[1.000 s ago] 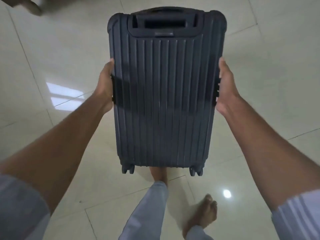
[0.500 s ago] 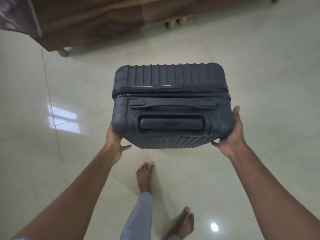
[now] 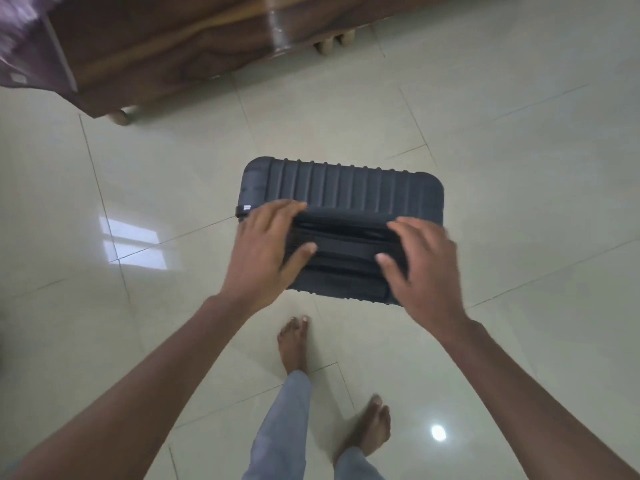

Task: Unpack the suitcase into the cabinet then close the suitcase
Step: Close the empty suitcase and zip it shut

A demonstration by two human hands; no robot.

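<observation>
Bare forearms and bare feet (image 3: 294,344), with light grey-blue trousers (image 3: 282,427) on the legs

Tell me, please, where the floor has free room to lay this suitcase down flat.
Bare pale tiled floor lies right of the dark ribbed hard-shell suitcase, and more to its left near the window reflection. A strip also lies between it and the brown wooden furniture. It is crowded near the person's bare feet, under both hands.

Suitcase: your dark navy hard-shell ribbed suitcase (image 3: 343,188) looks like moulded plastic, matt, with raised ridges.
Floor: the pale cream tiled floor (image 3: 502,168) under you is glossy and smooth, mirroring light.
Furniture: the brown wooden furniture (image 3: 166,46) shows polished grain.
Trousers: your light grey cloth trousers (image 3: 280,427) look soft.
</observation>
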